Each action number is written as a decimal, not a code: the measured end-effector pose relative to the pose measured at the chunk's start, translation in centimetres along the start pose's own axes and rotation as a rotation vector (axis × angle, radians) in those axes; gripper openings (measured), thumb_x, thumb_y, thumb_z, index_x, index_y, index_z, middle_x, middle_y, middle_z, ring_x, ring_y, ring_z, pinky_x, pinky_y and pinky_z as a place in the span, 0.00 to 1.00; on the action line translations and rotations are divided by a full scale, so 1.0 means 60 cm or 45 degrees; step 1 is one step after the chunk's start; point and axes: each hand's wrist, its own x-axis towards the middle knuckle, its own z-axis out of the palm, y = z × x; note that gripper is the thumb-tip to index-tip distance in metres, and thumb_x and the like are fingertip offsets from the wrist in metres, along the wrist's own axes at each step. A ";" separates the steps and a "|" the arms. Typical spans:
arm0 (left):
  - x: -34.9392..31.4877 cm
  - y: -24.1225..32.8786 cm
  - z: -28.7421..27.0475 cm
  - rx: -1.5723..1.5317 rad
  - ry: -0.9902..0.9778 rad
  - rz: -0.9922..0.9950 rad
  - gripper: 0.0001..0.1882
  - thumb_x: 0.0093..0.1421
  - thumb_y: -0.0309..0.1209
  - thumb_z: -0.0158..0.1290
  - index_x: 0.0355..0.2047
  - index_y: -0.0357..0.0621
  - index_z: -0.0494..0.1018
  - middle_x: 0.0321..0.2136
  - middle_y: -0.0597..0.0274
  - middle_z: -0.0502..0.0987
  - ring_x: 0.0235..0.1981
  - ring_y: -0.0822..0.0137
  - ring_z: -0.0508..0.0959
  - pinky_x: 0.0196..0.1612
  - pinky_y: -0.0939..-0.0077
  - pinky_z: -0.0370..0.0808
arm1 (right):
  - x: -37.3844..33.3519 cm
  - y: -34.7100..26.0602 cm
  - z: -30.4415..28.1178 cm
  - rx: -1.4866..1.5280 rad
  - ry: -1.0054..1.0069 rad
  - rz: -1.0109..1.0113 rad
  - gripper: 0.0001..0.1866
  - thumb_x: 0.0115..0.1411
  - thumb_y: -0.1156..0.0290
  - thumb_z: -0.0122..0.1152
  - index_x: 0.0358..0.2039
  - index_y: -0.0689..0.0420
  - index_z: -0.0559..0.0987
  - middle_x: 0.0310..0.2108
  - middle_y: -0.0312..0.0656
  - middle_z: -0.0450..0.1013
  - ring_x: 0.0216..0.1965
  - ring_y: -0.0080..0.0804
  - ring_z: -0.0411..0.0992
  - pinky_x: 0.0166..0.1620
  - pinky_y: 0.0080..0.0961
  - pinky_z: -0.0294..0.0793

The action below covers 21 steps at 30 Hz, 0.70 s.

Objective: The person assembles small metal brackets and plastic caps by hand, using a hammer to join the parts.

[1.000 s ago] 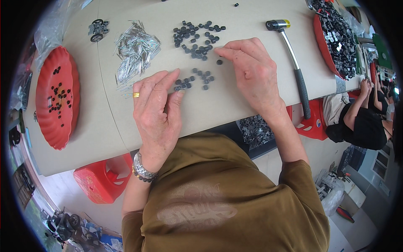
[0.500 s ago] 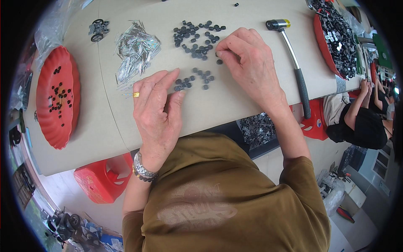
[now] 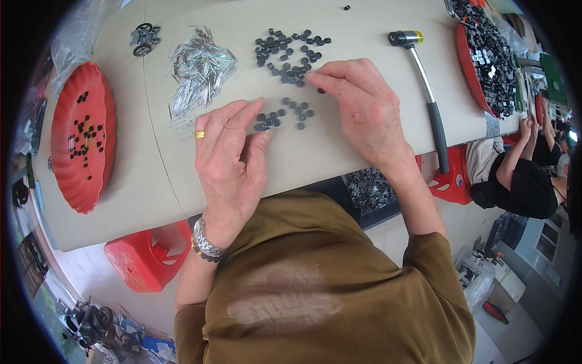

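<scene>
My left hand [image 3: 229, 161] rests on the table with thumb and fingers apart, curved beside a small group of black wheel-like pieces [image 3: 269, 120]. Nothing shows in its grasp. At the lower right edge of a loose pile of the same black pieces [image 3: 280, 45], my right hand [image 3: 371, 115] has thumb and forefinger pinched together. What lies between those fingertips, if anything, is hidden. One dark piece [image 3: 321, 91] shows just under this hand. Between my hands lies another small cluster of black pieces [image 3: 299, 110].
A heap of thin metal pins [image 3: 200, 70] lies left of the pile, near a small wheeled assembly [image 3: 145, 39]. Red trays stand at the left [image 3: 83, 197] and right [image 3: 471, 76]. A mallet [image 3: 431, 100] lies on the right. A person in black [image 3: 515, 176] sits farther right.
My right hand has come slightly down and left, its fingertips now at the pile's lower edge. My left hand has hardly moved. The whole view has shifted a little.
</scene>
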 end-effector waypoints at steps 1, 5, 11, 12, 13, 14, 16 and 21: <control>0.000 -0.002 0.001 0.006 0.005 0.016 0.21 0.52 0.15 0.63 0.48 0.38 0.81 0.44 0.50 0.80 0.45 0.53 0.75 0.51 0.62 0.74 | -0.003 -0.001 0.003 0.006 -0.032 -0.012 0.16 0.49 0.83 0.66 0.41 0.60 0.86 0.38 0.40 0.78 0.42 0.39 0.76 0.42 0.32 0.80; 0.000 -0.002 0.001 0.006 0.000 0.025 0.21 0.52 0.16 0.63 0.48 0.38 0.81 0.44 0.50 0.80 0.44 0.52 0.75 0.50 0.62 0.74 | -0.007 -0.005 0.003 -0.042 -0.107 -0.072 0.19 0.50 0.80 0.66 0.45 0.59 0.85 0.42 0.40 0.77 0.44 0.38 0.76 0.43 0.30 0.81; -0.002 0.005 -0.003 0.011 -0.047 -0.069 0.21 0.55 0.19 0.64 0.51 0.41 0.82 0.45 0.50 0.81 0.48 0.54 0.78 0.55 0.62 0.73 | -0.010 -0.010 0.004 -0.159 -0.116 -0.115 0.17 0.52 0.76 0.66 0.44 0.58 0.86 0.42 0.39 0.76 0.44 0.35 0.76 0.43 0.29 0.81; -0.002 0.005 -0.003 0.011 -0.047 -0.067 0.21 0.55 0.19 0.64 0.51 0.41 0.82 0.45 0.50 0.81 0.48 0.54 0.78 0.55 0.62 0.73 | -0.011 -0.011 0.003 -0.159 -0.114 -0.115 0.17 0.52 0.76 0.66 0.44 0.58 0.86 0.42 0.39 0.76 0.44 0.35 0.76 0.43 0.29 0.81; -0.003 0.003 -0.003 0.008 -0.044 -0.062 0.21 0.55 0.19 0.64 0.51 0.41 0.82 0.45 0.50 0.81 0.48 0.54 0.78 0.55 0.62 0.73 | -0.012 -0.012 0.003 -0.154 -0.122 -0.106 0.17 0.52 0.76 0.66 0.44 0.59 0.86 0.42 0.39 0.76 0.44 0.34 0.76 0.43 0.28 0.81; -0.002 0.002 -0.003 0.005 -0.040 -0.056 0.21 0.55 0.19 0.64 0.51 0.41 0.82 0.45 0.50 0.81 0.48 0.54 0.78 0.55 0.62 0.73 | -0.012 -0.013 0.001 -0.150 -0.129 -0.096 0.17 0.52 0.76 0.66 0.44 0.59 0.86 0.42 0.39 0.76 0.44 0.34 0.76 0.43 0.28 0.81; -0.001 0.003 -0.004 0.010 -0.047 -0.056 0.21 0.55 0.19 0.64 0.51 0.41 0.82 0.45 0.50 0.81 0.48 0.54 0.78 0.55 0.62 0.73 | -0.014 -0.019 -0.005 -0.145 -0.151 -0.076 0.16 0.53 0.76 0.66 0.44 0.59 0.85 0.41 0.39 0.76 0.44 0.34 0.76 0.43 0.28 0.81; 0.002 0.003 -0.006 0.001 -0.053 -0.049 0.21 0.55 0.18 0.63 0.51 0.40 0.82 0.45 0.50 0.81 0.47 0.54 0.78 0.55 0.63 0.73 | -0.032 -0.035 -0.017 -0.077 -0.177 0.057 0.15 0.57 0.75 0.65 0.45 0.59 0.84 0.42 0.39 0.76 0.46 0.35 0.76 0.44 0.29 0.81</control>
